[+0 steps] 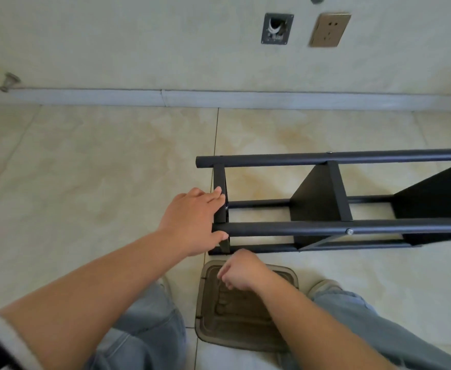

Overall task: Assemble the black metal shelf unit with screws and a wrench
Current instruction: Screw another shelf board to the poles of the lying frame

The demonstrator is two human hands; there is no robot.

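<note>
The black metal shelf unit [339, 204] lies on its side on the tiled floor [98, 169], its long round tubes running from the middle of the view out past the right edge, with flat black panels [315, 198] standing between them. Its near end sits just ahead of the person's knees. The left hand [195, 222] rests on that end: the fingers reach over the short cross bar [220, 193] while the thumb lies along the end of the nearer long tube [352, 228], so the grip is a loose, half-open wrap around the corner of the frame rather than a tight fist. The left forearm stretches forward from the lower left, wrist nearly straight, palm down. The right hand [241, 273] hovers just below the frame's lowest tube, near it but apart from it, above a brownish translucent plastic tray [235, 324] that lies on the floor between the legs. Its fingers are curled inward with the tips pinched together; whether that grip has anything small in it cannot be told. A silver screw head [349, 231] shows on the nearer tube, well to the right of both hands. Behind the frame runs a grey skirting board [219, 98] with a wall socket [329, 30] above it.
</note>
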